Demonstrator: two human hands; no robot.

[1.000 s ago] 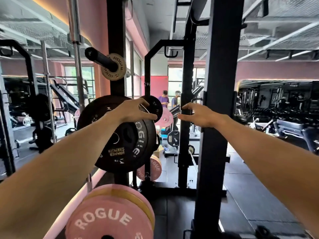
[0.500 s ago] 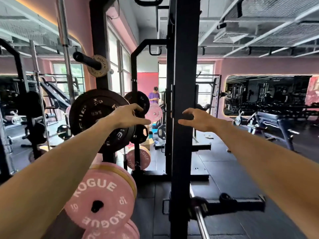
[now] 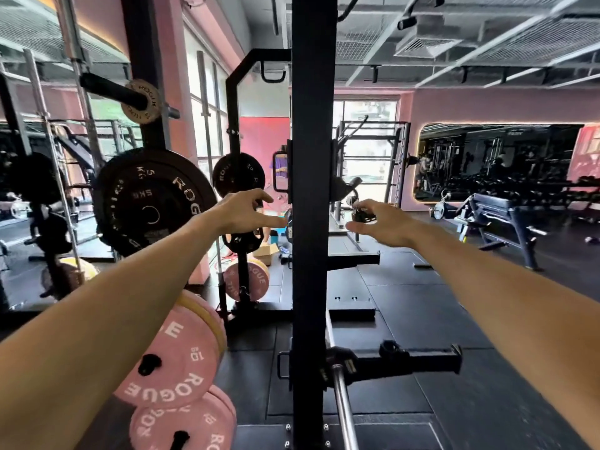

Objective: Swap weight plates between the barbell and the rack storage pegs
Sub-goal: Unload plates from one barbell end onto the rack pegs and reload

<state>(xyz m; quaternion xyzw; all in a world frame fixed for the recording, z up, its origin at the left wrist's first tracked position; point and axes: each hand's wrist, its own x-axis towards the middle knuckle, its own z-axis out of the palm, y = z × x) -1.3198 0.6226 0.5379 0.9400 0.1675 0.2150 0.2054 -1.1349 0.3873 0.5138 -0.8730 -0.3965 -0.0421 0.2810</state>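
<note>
My left hand [image 3: 246, 212] reaches forward just left of the black rack upright [image 3: 313, 190], fingers loosely curled and holding nothing. On the other side of that upright my right hand [image 3: 378, 224] stretches out empty too; a small dark thing shows by its fingertips, seemingly in the background. A large black plate [image 3: 152, 203] hangs on a storage peg to the left, clear of my left hand. A small plate [image 3: 141, 100] sits on the upper peg. Pink Rogue plates [image 3: 172, 358] hang low on the left. The barbell [image 3: 341, 397] rests on the spotter arm [image 3: 418, 362].
A second rack stands behind, carrying a small black plate [image 3: 238, 175] and a pink plate [image 3: 248, 280]. A bench [image 3: 500, 216] stands at the right in front of a mirror wall. Black rubber floor [image 3: 406, 306] spreads beyond the upright.
The view has swung right, so the upright now stands between my hands. My left hand has left the face of the large black plate. Both hands stay empty.
</note>
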